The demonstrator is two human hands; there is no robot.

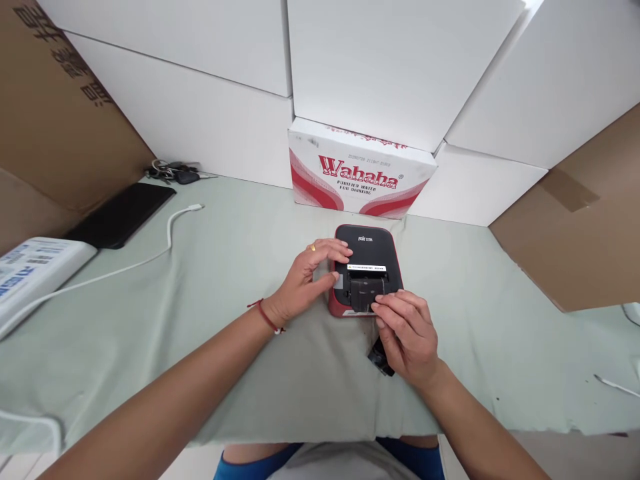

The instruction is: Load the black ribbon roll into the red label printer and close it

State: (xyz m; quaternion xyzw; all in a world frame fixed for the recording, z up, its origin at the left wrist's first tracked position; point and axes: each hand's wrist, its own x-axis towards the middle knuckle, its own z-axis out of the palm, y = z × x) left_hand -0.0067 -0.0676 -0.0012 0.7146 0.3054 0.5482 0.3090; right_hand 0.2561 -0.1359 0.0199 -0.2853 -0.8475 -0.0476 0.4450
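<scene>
A small black-and-red box-shaped device, which looks like a receipt printer (370,247), lies on the cloth before me. A dark shiny flap or strip (364,293) covers its front opening, beneath a white warning label (367,268). My left hand (313,272) rests on the printer's left edge, fingers stretched over the top and thumb apart near a grey sticker. My right hand (407,327) has its fingers closed at the lower right corner of the dark strip. Partly hidden under that hand is a crumpled black piece (380,357); whether it joins the strip I cannot tell.
Behind the printer stands a white-and-red Wahaha carton (360,173) against white boxes. At left are keys (175,172), a black flat object (125,213), a white cable (170,230) and a white power strip (45,267). Brown cardboard (575,213) borders the right side.
</scene>
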